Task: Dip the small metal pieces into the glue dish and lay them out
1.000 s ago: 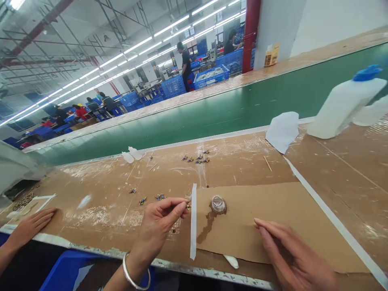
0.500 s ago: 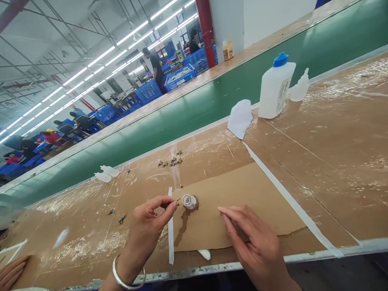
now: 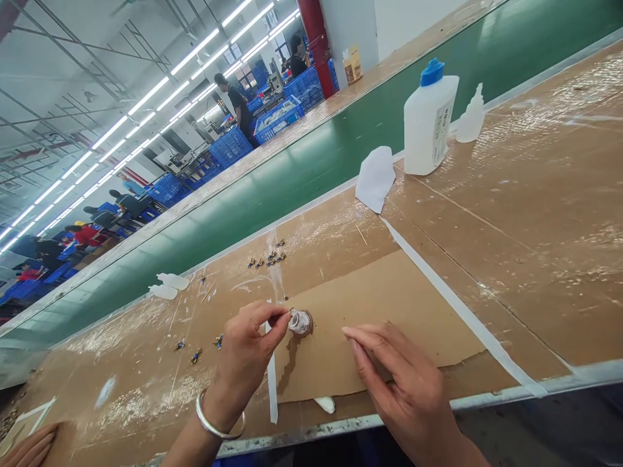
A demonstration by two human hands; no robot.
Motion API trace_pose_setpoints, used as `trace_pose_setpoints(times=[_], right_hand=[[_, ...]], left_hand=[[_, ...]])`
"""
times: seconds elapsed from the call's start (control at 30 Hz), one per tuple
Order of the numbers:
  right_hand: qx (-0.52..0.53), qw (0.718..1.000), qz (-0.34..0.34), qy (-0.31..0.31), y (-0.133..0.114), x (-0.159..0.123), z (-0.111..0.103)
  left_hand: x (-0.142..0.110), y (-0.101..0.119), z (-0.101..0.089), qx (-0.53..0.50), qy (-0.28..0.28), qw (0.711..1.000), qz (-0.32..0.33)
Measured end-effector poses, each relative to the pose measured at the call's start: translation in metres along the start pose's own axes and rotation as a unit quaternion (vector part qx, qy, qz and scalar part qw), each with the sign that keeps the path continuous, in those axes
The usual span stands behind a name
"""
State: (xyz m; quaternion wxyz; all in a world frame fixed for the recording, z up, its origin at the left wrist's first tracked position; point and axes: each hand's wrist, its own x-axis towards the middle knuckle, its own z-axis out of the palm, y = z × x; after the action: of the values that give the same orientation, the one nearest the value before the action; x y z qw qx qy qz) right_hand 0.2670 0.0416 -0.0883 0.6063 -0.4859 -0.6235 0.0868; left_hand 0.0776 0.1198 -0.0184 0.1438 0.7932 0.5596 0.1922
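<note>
My left hand (image 3: pixel 256 331), with a bangle at the wrist, has thumb and forefinger pinched on a small dark-and-gold piece, mostly hidden by the fingertips. Those fingertips are at the mouth of a small whitish pot (image 3: pixel 302 322); whether they touch it I cannot tell. The pot stands on a cardboard sheet (image 3: pixel 370 292) beside a dark wet streak. Over the sheet's right part, my right hand (image 3: pixel 402 376) is closed in a pinch; anything in its fingers is too small to make out. Several small blue-and-gold pieces (image 3: pixel 196 355) lie left of my left hand.
More small pieces (image 3: pixel 271 261) lie beyond the cardboard. A large white bottle (image 3: pixel 431 123), a small nozzle bottle (image 3: pixel 471 117) and white paper (image 3: pixel 376 178) are at the back right. Two small bottles (image 3: pixel 168 285) lie left. Another person's hand (image 3: pixel 32 447) rests at lower left.
My left hand has moved right, bringing the small piece to the pot's mouth. One more blue-and-gold piece now shows beside it. My right hand stays nearly still; the view has shifted slightly.
</note>
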Motion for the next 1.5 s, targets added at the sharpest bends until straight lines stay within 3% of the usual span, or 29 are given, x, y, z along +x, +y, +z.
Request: trace_pose_setpoints(times=[0.73,0.8,0.87,0.97,1.1,1.27,1.5], right_hand=[[0.001,1.000,0.004,0.005,0.000,0.001,0.001],[-0.004,1.000,0.000,0.007,0.000,0.001,0.000],[-0.006,1.000,-0.003,0.009,0.000,0.000,-0.001],[-0.015,1.000,0.001,0.002,0.000,-0.001,-0.003],[-0.042,0.999,-0.001,-0.022,0.001,-0.001,-0.004],[-0.077,0.996,0.005,-0.047,0.001,0.001,-0.003],[-0.088,0.994,0.046,-0.054,0.010,-0.013,-0.002]], left_hand=[[0.001,0.010,-0.007,0.022,-0.006,1.000,0.007],[-0.008,0.010,-0.014,0.004,0.015,1.000,-0.026],[-0.023,0.005,-0.022,-0.033,0.066,0.992,-0.101],[-0.055,-0.014,-0.028,-0.113,0.157,0.949,-0.250],[-0.097,-0.046,-0.021,-0.200,0.180,0.890,-0.368],[-0.120,-0.058,-0.004,-0.258,0.201,0.856,-0.401],[-0.118,-0.064,-0.003,-0.190,0.121,0.892,-0.392]])
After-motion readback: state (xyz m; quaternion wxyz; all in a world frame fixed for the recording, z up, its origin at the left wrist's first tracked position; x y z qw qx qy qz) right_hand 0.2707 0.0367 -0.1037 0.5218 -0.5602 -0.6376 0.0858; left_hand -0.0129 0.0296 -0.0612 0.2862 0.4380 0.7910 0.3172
